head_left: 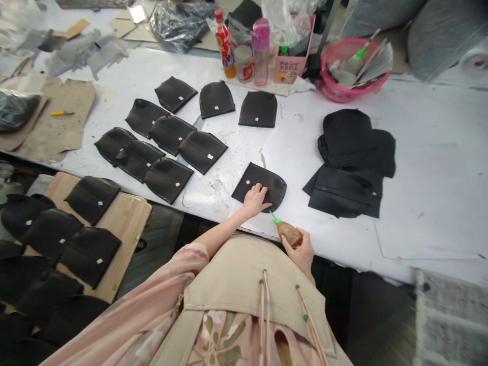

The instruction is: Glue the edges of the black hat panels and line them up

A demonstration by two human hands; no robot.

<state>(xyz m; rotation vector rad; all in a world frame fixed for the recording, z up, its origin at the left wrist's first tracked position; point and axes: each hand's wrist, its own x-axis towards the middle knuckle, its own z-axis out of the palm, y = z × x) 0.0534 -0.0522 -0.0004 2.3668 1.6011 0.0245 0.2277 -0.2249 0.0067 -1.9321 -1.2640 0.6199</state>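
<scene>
My left hand (254,199) lies flat with fingers spread on a black fabric piece (267,182) near the front edge of the white table (427,168). My right hand (302,250) is wrapped round a small brown glue bottle (288,233) whose green nozzle points at the piece's lower edge. To the right lies a pile of black fabric pieces (353,162). Several more black pieces (168,147), each with a small white tag, are spread in rows to the left.
A wooden board (127,218) at lower left carries more black pieces. At the back stand bottles (224,43), a pink box and a pink basket (339,76) of tools. Cardboard sheets (57,122) and a yellow pen lie far left.
</scene>
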